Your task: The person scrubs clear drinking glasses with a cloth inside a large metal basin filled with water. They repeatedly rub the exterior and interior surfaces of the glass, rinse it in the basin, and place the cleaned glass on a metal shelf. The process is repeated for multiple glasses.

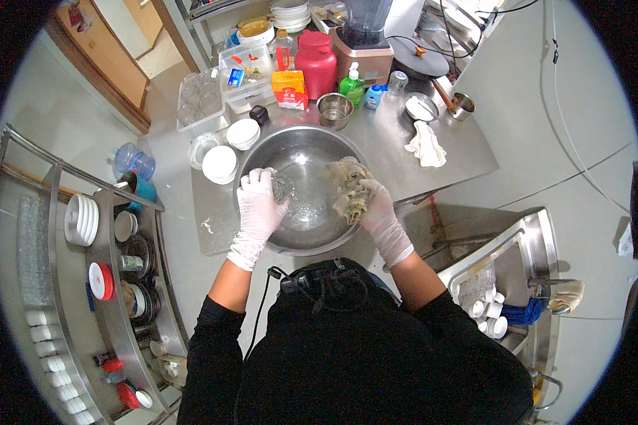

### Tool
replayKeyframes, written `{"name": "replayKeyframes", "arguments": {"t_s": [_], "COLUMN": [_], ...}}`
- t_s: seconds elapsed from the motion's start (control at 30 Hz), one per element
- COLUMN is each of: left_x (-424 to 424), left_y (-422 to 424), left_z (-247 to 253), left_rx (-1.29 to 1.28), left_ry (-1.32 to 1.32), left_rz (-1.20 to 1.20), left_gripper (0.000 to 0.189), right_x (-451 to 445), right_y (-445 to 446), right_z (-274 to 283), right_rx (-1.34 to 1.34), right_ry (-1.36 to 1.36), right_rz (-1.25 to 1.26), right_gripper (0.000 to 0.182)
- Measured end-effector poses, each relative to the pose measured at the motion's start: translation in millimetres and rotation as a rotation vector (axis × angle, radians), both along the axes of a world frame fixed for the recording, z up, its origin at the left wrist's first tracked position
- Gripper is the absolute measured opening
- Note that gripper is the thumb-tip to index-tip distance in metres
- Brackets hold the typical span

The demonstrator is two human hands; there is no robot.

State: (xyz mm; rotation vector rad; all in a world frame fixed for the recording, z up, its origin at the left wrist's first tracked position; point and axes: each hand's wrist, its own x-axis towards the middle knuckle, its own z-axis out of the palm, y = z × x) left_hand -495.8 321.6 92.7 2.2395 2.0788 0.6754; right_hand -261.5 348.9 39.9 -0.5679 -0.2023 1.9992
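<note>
A large stainless steel basin (304,234) with some water in it stands on the metal table. My left hand (259,199), in a white translucent glove, is at the basin's left side, gripping a clear glass dish (283,187). In my gloved right hand (381,212) is a crumpled, dingy cloth (349,188), held over the basin's right side. Stacks of small white dishes (219,163) stand left of the basin, beside a clear glass bowl (204,150). A small metal pot (335,110) sits just behind the rim.
Behind the basin are a plastic tub of glasses (202,103), a red jug (316,64), a green pump bottle (352,86) and a blender (362,53). A white cloth (426,145) lies at the right. Crockery shelves (106,212) stand left, a sink (510,255) right.
</note>
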Motion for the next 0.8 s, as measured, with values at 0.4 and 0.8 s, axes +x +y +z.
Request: {"name": "replayKeyframes", "arguments": {"t_s": [0.4, 0.8], "left_x": [11, 13], "left_y": [8, 3], "left_z": [-13, 13], "left_rx": [-0.223, -0.312], "left_ry": [-1.552, -1.416], "left_rz": [-0.073, -0.257], "left_gripper": [0.035, 0.028], "right_x": [-32, -40], "right_y": [-18, -21], "right_z": [55, 67], "right_rx": [0.248, 0.828], "right_ry": [-0.266, -0.569], "right_rz": [0.054, 0.524], "right_gripper": [0.034, 0.050]}}
